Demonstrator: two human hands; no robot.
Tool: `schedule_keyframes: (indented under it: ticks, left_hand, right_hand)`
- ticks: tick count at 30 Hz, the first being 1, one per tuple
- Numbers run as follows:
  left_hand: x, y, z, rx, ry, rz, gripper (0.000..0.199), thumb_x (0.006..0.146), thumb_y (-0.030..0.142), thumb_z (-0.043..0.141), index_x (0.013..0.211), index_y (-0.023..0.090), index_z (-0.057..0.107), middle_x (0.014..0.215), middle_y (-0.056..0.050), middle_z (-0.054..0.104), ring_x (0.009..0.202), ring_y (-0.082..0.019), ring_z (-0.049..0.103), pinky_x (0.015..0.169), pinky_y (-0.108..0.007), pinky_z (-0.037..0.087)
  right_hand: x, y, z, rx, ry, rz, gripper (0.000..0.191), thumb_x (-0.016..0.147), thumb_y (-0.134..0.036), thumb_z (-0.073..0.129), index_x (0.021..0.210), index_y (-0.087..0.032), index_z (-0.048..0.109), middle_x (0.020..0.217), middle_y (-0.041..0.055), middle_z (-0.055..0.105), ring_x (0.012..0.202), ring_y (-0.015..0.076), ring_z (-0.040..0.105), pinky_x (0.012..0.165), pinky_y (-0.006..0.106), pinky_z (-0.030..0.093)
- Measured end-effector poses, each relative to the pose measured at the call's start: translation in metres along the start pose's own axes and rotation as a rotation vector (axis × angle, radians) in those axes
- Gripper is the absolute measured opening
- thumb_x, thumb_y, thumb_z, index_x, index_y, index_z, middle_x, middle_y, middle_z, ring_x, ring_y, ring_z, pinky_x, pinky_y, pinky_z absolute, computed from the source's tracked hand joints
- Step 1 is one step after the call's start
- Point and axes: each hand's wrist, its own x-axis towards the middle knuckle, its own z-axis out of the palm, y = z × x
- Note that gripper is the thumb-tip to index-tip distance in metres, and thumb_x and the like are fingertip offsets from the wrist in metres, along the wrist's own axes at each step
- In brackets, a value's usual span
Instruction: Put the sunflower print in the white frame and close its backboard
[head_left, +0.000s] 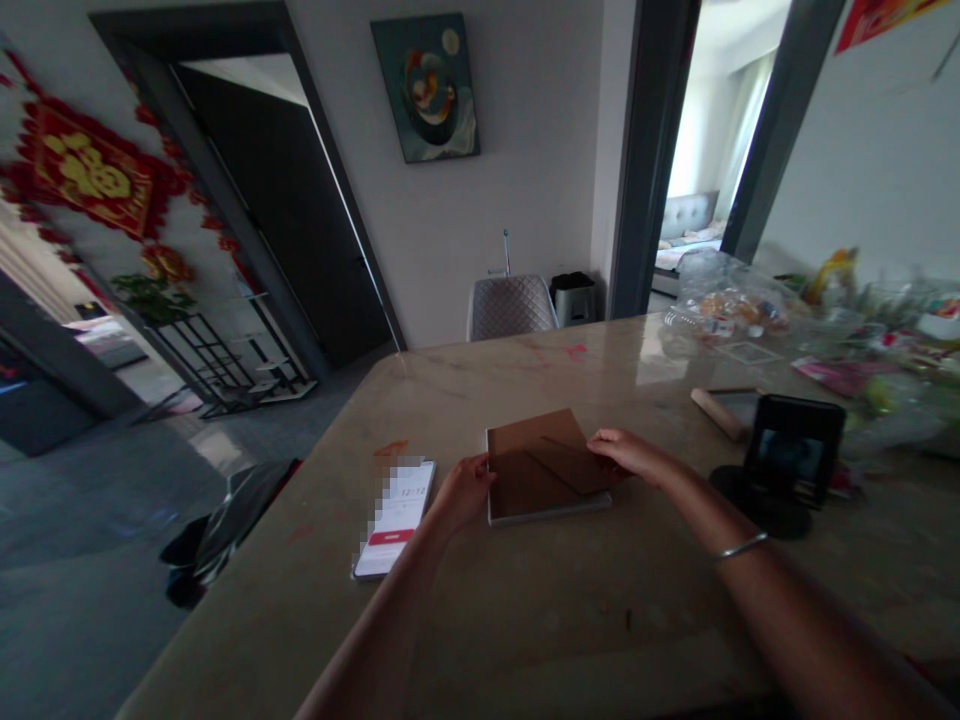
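Observation:
A flat brown folio case (536,468) with a pale lower edge lies on the marble tabletop (480,395), a diagonal flap crossing its upper face. My left hand (463,492) grips the case's left edge, with the fingers curled over it. My right hand (628,454) rests on the flap at the right side, its fingers extended. Close to my left hand, a smartphone (394,518) lies face up with a lit screen, part of it pixelated.
A black stand holding a dark device (787,450) and a wooden rolling pin (718,412) sit to the right. Plastic bags of food (731,305) crowd the far right. The table's edge drops to a grey floor on the left, and a quilted chair (510,308) stands beyond.

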Motion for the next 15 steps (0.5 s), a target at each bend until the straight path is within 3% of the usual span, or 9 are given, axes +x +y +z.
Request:
schedule_keyframes:
  ticks: [15]
  left_hand:
    - [0.003, -0.008, 0.003, -0.042, 0.025, -0.034, 0.032, 0.070, 0.016, 0.048, 0.099, 0.015, 0.061, 0.080, -0.005, 0.065, 0.074, -0.014, 0.058, 0.064, -0.023, 0.040]
  right_hand:
    - [0.027, 0.024, -0.001, -0.274, 0.110, -0.208, 0.017, 0.075, -0.027, 0.047, 0.062, -0.016, 0.053, 0.056, 0.0007, 0.055, 0.048, 0.0099, 0.049, 0.044, 0.020, 0.034]
